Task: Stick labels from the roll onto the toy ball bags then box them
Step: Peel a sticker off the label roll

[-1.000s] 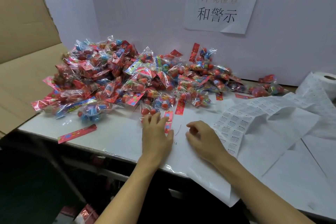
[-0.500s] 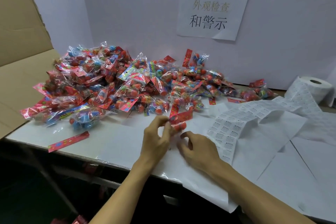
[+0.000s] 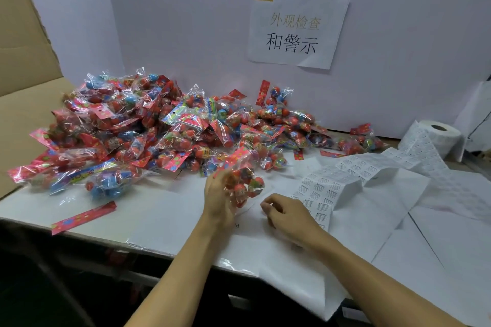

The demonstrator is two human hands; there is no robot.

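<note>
Now left hand point(image 3: 218, 194) grips one ball bag point(image 3: 244, 183); right hand point(image 3: 287, 216) curled, empty; one label roll point(image 3: 438, 138).

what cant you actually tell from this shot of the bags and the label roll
- Head view: print on the white label strip is too small to read.
- Whether the curled right hand pinches a label: fingertips face away.
- The clear toy ball bag in the left hand is motion-blurred, so any label on it is unreadable.
- The brown cardboard box is cut off by the left edge; its contents are unseen.
</note>
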